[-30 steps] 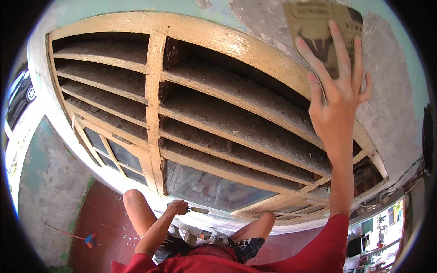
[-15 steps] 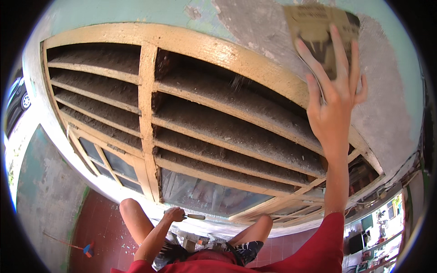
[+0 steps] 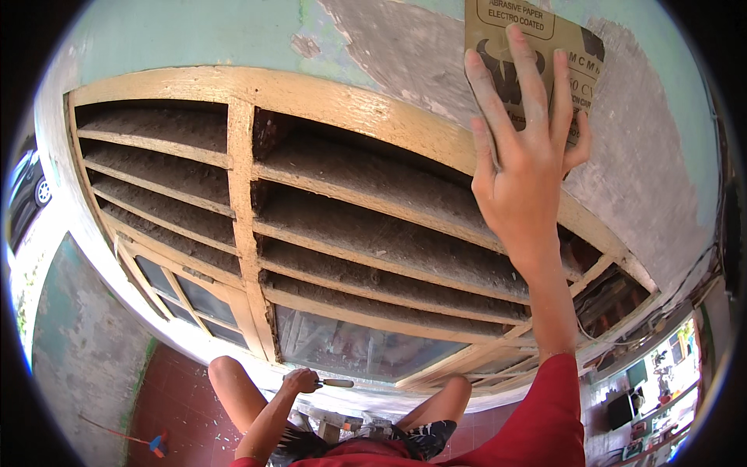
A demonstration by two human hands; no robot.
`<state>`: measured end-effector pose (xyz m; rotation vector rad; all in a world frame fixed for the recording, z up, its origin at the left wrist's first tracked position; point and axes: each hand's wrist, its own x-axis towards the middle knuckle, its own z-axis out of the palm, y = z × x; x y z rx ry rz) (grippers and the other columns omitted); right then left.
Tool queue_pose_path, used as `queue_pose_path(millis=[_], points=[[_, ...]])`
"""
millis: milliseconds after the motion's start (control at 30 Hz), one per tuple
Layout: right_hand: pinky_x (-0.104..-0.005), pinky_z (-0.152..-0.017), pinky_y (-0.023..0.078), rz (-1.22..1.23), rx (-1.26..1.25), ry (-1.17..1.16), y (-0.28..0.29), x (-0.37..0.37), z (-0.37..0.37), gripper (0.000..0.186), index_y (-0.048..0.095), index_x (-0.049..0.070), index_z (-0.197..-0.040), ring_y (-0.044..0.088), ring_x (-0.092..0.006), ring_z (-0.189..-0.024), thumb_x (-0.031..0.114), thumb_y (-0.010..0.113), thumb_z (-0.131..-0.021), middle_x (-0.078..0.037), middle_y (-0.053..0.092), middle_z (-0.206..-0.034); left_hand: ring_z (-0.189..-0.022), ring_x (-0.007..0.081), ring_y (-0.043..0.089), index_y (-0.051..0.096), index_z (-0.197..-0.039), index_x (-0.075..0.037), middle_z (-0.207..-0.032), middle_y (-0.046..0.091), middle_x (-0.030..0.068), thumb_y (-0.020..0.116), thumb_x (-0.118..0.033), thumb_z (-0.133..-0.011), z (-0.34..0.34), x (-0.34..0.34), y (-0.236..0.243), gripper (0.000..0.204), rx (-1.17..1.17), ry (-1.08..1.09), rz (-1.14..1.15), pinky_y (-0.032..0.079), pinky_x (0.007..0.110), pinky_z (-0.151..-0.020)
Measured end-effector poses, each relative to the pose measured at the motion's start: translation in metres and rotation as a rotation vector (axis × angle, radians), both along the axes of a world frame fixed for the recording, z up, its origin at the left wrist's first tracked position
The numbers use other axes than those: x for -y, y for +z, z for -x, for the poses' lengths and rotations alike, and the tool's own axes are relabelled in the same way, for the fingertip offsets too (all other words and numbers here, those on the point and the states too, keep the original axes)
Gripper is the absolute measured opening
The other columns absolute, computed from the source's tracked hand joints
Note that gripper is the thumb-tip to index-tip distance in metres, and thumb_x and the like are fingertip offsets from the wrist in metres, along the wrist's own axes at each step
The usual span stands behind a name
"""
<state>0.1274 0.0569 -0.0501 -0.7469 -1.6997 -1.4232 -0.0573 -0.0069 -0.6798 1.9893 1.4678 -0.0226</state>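
High on the right, my right hand (image 3: 521,194) presses a brown sheet of sandpaper (image 3: 564,37) against the bare grey patch of the wall (image 3: 638,117). Its fingers are spread over the printed back, and the abrasive side is hidden against the wall. Just below the sheet runs the upper rail of a yellowish wooden vent frame (image 3: 350,105). Low down near my left knee, my left hand (image 3: 299,380) is closed around a hand tool (image 3: 338,383). A pale handle end sticks out to the right; the rest of the tool is hidden.
Dusty louvre slats (image 3: 373,175) fill the frame, with a glass pane (image 3: 366,338) beneath them. A blue and red object (image 3: 158,445) on a thin stick lies on the red tiled floor (image 3: 183,389) at lower left. Cables (image 3: 685,292) run along the right wall.
My right hand and the sandpaper have shifted left over the wall, and the sheet now appears sharper. The view has tilted slightly. My left hand keeps its hold on the tool.
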Motion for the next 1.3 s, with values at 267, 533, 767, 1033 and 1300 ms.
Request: queue_pose_path(millis=[267,533,767,1033,1300], points=[[-0.0549,-0.115,0.011,-0.040,-0.015,0.006,0.015,0.006,0.005,0.036,0.066,0.041,-0.133,0.030,-0.0334,-0.147,0.027,0.059,-0.100,0.000,0.041,-0.159,-0.094,0.0366,0.071,0.077,-0.103,-0.011,-0.098,0.074,0.0182,0.068,-0.041,-0.088,-0.006,-0.002,0.000,0.034,-0.023,-0.046,-0.021,0.057,0.047,-0.085],[-0.0556,-0.115,0.012,-0.015,-0.018,0.026,0.021,0.007,0.003,0.036,0.067,0.034,-0.131,0.028,-0.0359,-0.148,0.022,0.060,-0.098,-0.003,0.041,-0.159,-0.096,0.0341,0.070,0.077,-0.098,-0.015,-0.099,0.074,0.0147,0.065,-0.047,-0.091,-0.007,0.007,0.002,0.035,-0.054,-0.016,0.026,0.056,0.047,-0.082],[-0.0563,-0.115,0.012,-0.072,0.003,0.088,0.031,0.014,0.015,0.037,0.068,0.027,-0.131,0.026,-0.0388,-0.148,0.018,0.061,-0.096,-0.011,0.039,-0.158,-0.097,0.0350,0.071,0.076,-0.101,-0.010,-0.100,0.074,0.0170,0.066,-0.045,-0.089,-0.002,0.007,0.003,0.039,-0.028,0.007,0.011,0.057,0.046,-0.086],[-0.0537,-0.115,0.013,-0.062,0.020,0.017,0.033,0.009,0.008,0.038,0.065,0.042,-0.134,0.031,-0.0296,-0.148,0.025,0.060,-0.100,0.004,0.041,-0.159,-0.094,0.0351,0.071,0.076,-0.099,-0.014,-0.098,0.074,0.0149,0.066,-0.047,-0.089,0.011,0.016,0.005,0.036,-0.041,0.035,-0.019,0.056,0.047,-0.082],[-0.0574,-0.116,0.011,0.060,-0.006,-0.022,0.015,0.023,-0.038,0.043,0.061,0.040,-0.138,0.029,-0.0306,-0.150,0.022,0.060,-0.099,0.003,0.038,-0.161,-0.100,0.0353,0.070,0.077,-0.103,-0.011,-0.104,0.074,0.0160,0.067,-0.049,-0.086,0.008,0.014,0.011,0.042,-0.071,0.045,0.038,0.056,0.047,-0.088]])
